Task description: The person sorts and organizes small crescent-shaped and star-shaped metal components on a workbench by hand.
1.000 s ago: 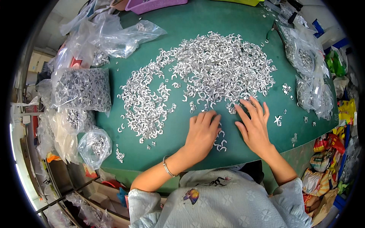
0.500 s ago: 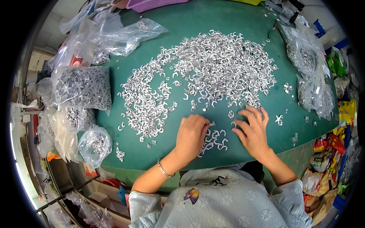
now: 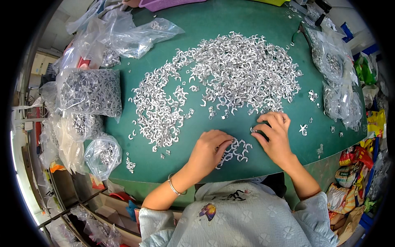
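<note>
My left hand point(image 3: 210, 151) is closed in a pinch at the left edge of a small group of silver C-shaped metal pieces point(image 3: 243, 158). Its fingertips touch that group, and whatever they hold is hidden. To the right, my right hand point(image 3: 275, 138) pinches a small silver metal piece point(image 3: 253, 130) between thumb and fingers, just above the green tabletop. Beyond both hands spreads a large heap of the same C-shaped pieces point(image 3: 247, 68). A second, thinner heap point(image 3: 158, 117) curves down on the left.
On the left, a packed clear bag of metal parts point(image 3: 88, 92) stands by an open bag point(image 3: 103, 158). More filled bags point(image 3: 339, 101) line the right edge. A purple bin point(image 3: 170, 3) sits at the far edge. Small loose parts point(image 3: 303, 130) lie right of my right hand.
My left hand has come down toward the small group; the C-shaped piece at its fingertips no longer shows clearly. My right fingers have closed, and the small part that lay beside them is gone from the tabletop.
</note>
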`<state>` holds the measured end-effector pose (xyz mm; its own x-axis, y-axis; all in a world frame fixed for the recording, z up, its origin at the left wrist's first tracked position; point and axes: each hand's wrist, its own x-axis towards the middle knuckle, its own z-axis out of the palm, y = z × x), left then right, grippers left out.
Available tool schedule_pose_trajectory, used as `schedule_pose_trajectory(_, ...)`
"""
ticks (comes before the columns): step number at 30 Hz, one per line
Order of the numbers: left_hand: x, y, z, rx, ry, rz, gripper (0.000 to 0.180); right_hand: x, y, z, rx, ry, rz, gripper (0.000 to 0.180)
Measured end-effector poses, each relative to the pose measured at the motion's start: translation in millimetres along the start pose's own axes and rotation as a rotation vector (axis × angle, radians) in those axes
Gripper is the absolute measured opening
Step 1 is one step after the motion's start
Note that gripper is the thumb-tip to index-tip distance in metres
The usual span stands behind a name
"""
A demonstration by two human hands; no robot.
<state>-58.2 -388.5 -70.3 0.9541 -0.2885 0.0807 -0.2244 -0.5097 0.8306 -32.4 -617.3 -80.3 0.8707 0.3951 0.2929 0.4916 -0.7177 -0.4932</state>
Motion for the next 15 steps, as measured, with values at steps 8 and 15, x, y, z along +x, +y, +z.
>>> schedule_pose_trajectory(8, 17, -26, -21, 0.357, 0.375, 0.001, 0.028, 4, 14, -16, -0.235, 0.211, 0.112, 0.018)
schedule_pose_trajectory(15, -5, 3, 9, 0.15, -0.009, 0.125, 0.041, -21, -22, -3, -0.027, -0.076, -0.026, 0.026)
